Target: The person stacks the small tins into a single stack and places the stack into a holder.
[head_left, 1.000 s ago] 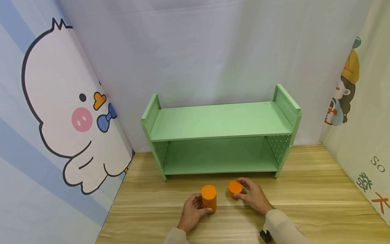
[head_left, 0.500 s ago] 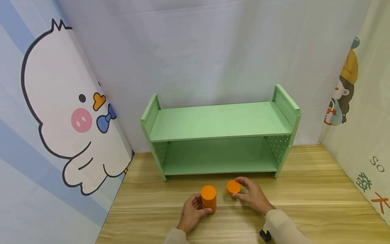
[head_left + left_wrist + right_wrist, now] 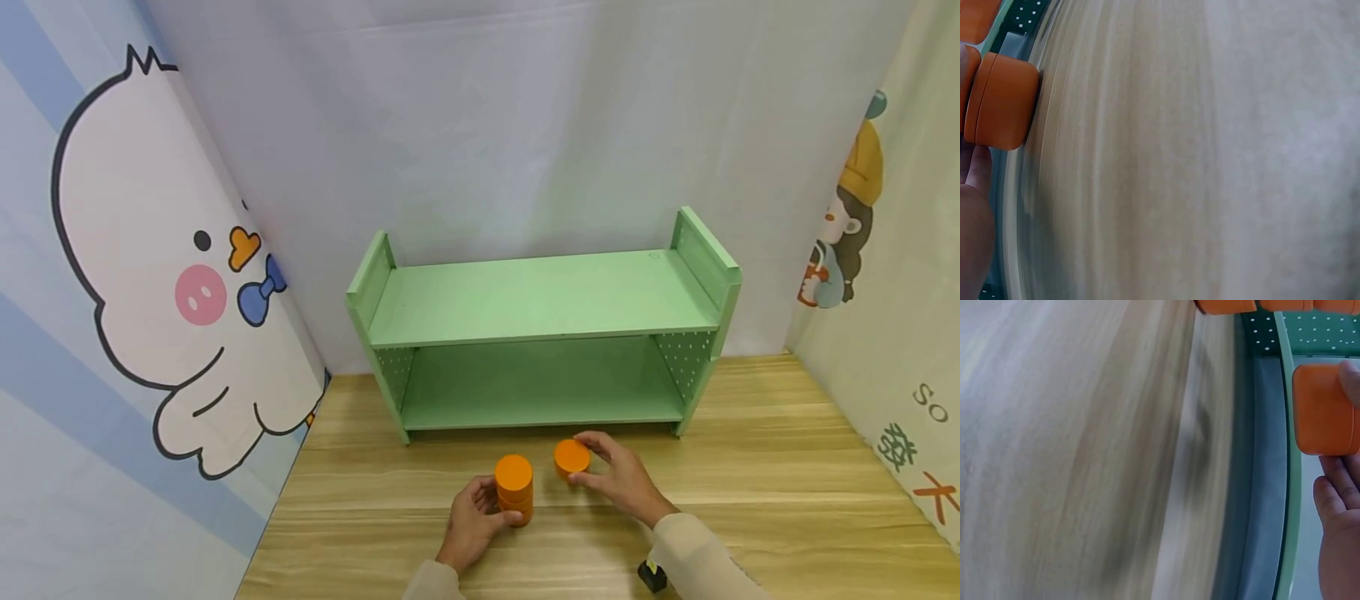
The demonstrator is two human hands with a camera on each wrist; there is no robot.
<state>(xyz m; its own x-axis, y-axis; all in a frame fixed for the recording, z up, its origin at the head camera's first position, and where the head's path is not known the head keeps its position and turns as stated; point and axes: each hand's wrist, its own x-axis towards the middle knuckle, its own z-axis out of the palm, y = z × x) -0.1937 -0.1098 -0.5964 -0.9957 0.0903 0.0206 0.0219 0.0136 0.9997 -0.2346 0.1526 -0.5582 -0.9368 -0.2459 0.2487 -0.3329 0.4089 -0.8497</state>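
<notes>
Left hand (image 3: 470,527) grips my orange stack (image 3: 514,477), upright on the table (image 3: 360,500); right hand (image 3: 627,483) pinches one round orange piece (image 3: 572,457) off the table, right of the stack, on the near side of the green shelf (image 3: 540,300).

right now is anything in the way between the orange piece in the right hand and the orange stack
Nothing visible: only a gap over the table separates the orange piece from the orange stack. The left hand grips the stack from the left side, outside that gap.
</notes>
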